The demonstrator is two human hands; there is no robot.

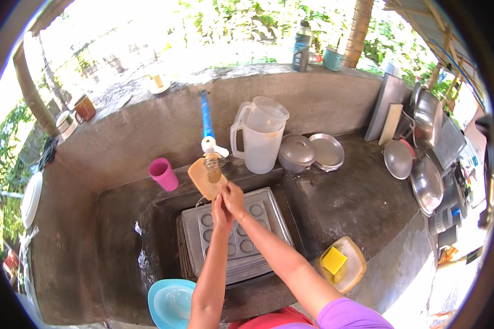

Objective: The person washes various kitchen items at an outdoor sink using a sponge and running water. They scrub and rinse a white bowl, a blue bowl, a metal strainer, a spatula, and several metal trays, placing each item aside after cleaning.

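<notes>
Under the white tap (209, 145) on the blue pipe, a peach-coloured plastic dish (200, 179) is tilted in my hands. Water seems to run from the tap over it. My right hand (233, 199) closes on its near edge. Pressed against the right one, my left hand (222, 215) is also closed at that edge; its fingertips are partly hidden. Below my hands, a stack of metal baking trays lies in the sunken basin, topped by a muffin tray (207, 234) with round cups.
A pink cup (164, 174) stands left of the tap. Right of it are a clear plastic pitcher (262, 143), a lidded pot (296, 153) and metal plates (328, 150). Near me sit a light-blue basin (158, 301) and a yellow sponge (333, 260) in a dish. Pans (399, 160) lean far right.
</notes>
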